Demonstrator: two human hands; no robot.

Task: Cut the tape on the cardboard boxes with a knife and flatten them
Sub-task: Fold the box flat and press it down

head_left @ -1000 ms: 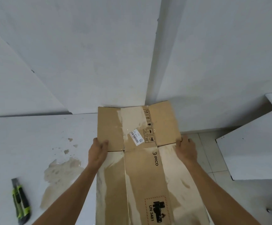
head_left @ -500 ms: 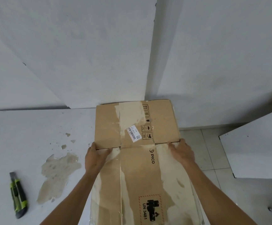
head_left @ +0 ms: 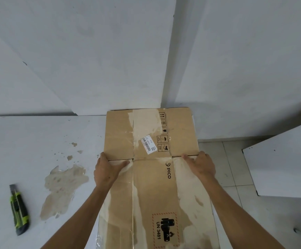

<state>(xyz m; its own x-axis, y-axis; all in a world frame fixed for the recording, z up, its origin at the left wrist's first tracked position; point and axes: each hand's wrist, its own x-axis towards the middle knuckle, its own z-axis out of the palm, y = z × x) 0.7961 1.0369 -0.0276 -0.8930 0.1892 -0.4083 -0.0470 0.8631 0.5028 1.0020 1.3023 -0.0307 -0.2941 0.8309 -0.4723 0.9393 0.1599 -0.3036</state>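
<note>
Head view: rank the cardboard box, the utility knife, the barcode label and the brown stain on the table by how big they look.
1. Cardboard box, by far.
2. Brown stain.
3. Utility knife.
4. Barcode label, though it lies farther from the camera than the knife.

One box (head_left: 151, 177). One knife (head_left: 19, 211). Two hands: left (head_left: 106, 169), right (head_left: 200, 165). One barcode label (head_left: 148, 145). Two tables: (head_left: 29, 141), (head_left: 286, 162).
</note>
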